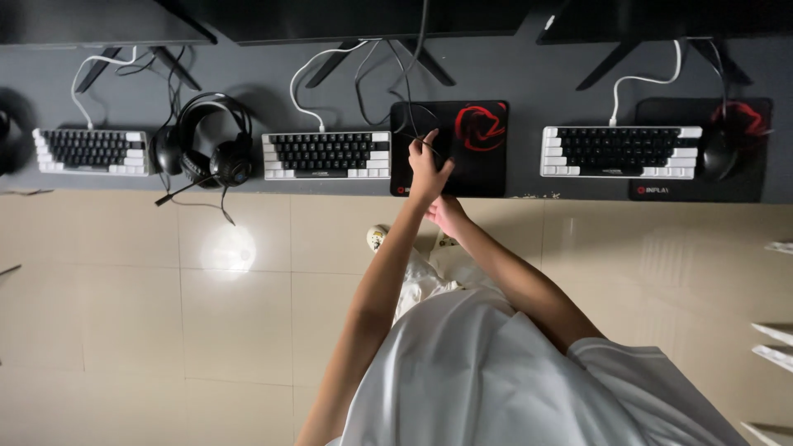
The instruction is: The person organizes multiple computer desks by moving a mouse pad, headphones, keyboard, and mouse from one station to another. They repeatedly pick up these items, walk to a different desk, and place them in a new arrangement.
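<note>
Left hand: your left hand (427,163) is up over the near-left part of the black mouse pad (479,169), fingers pinched together on a thin black cable (410,124).
Right hand: your right hand (447,213) sits lower, at the front edge of the worktop (529,83), just beneath the left one. The pictures do not show whether its fingers are closed or apart, nor whether it holds anything.
Cable: it drops from the top middle of the frame, curls in a loop on the pad's upper-left corner, and runs into your left fingertips.
Step in hand: by the look of it, you are gathering or straightening this cable on the pad; the loop is not yet pulled out.
Next move: judged from the pinch, it calls for a steady pull along the cable's own line, with the right hand free to take up slack, so the loop does not kink.
Beside the pad: a black-and-white keyboard (326,155) lies just left of it, touching or nearly so.
Further left: a black headset (216,142) lies between that keyboard and another keyboard (92,152) at the frame's left edge.
Right side: a third keyboard (619,152) and a second mouse pad (702,186) with a dark mouse (717,154) on it.
Top: monitor stands (615,62) and white cables (307,78).
Below: pale tiled floor (165,330).
</note>
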